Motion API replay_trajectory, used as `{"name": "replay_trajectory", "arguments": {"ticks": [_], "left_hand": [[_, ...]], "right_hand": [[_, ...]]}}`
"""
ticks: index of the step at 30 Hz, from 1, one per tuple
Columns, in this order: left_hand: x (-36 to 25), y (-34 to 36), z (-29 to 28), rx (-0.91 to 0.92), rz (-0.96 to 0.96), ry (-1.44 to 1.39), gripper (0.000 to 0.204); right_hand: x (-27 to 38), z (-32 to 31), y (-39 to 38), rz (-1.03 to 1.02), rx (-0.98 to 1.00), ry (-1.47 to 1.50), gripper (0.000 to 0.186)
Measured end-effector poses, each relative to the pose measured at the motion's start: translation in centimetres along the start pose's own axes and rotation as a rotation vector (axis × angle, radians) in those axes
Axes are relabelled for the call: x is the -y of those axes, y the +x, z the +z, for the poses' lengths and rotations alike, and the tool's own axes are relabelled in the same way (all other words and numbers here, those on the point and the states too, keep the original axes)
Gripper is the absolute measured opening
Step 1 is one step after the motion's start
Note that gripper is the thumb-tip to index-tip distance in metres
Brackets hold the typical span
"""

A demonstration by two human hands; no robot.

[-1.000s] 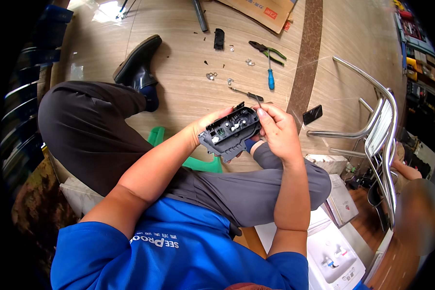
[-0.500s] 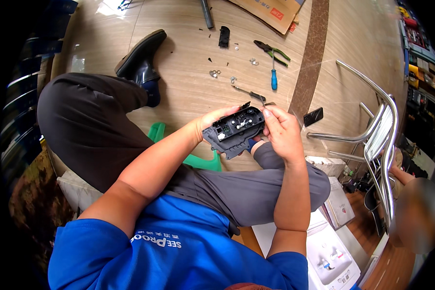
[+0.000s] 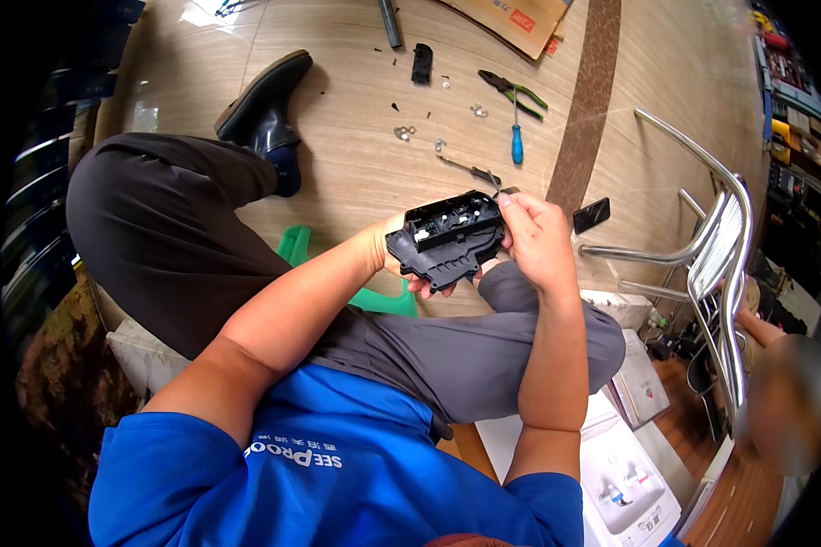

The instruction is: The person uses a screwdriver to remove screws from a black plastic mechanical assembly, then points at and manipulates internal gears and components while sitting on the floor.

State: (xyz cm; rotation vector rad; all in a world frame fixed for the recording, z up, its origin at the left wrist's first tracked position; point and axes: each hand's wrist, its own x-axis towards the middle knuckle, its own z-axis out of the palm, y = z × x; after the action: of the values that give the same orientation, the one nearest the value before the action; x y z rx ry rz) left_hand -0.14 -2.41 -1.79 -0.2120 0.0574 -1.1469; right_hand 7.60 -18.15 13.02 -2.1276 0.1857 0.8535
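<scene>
A black plastic housing (image 3: pixel 447 239), open on top with small white and metallic parts inside, is held above my lap. My left hand (image 3: pixel 389 244) grips it from the left and below, with fingertips showing under its near edge. Closed in a pinch at the housing's right end is my right hand (image 3: pixel 533 228). A small, thin, dark piece shows at its fingertips, too small to name. Just beyond the housing, a small screwdriver with a black handle (image 3: pixel 483 175) lies on the floor.
Pliers with green handles (image 3: pixel 513 93), a blue-handled screwdriver (image 3: pixel 517 146), a black plastic cover (image 3: pixel 422 65) and several small screws and fittings lie on the floor. A phone (image 3: pixel 592 216) and a metal-framed chair (image 3: pixel 716 246) are to the right, with another person beyond. A green stool (image 3: pixel 294 246) is under my leg.
The housing has tilted slightly, so its near side faces up more and its inside shows less. My right hand stays at its right end, raised slightly.
</scene>
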Motion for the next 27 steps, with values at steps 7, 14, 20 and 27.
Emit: {"name": "replay_trajectory", "arguments": {"ticks": [7, 14, 20, 27], "left_hand": [[-0.1, -0.1, 0.8, -0.117, -0.027, -0.041, 0.079], [-0.1, -0.3, -0.5, -0.139, -0.043, -0.016, 0.075], [0.2, -0.5, -0.3, -0.257, 0.158, 0.209, 0.066], [0.0, -0.4, 2.1, -0.283, 0.223, 0.257, 0.06]], "right_hand": [[0.2, -0.1, -0.2, 0.007, 0.011, -0.003, 0.027], [-0.1, -0.4, -0.1, -0.018, 0.053, -0.035, 0.022], [-0.9, -0.4, 0.1, -0.02, 0.092, 0.064, 0.016], [-1.4, -0.3, 0.4, 0.003, 0.112, 0.091, 0.022]]}}
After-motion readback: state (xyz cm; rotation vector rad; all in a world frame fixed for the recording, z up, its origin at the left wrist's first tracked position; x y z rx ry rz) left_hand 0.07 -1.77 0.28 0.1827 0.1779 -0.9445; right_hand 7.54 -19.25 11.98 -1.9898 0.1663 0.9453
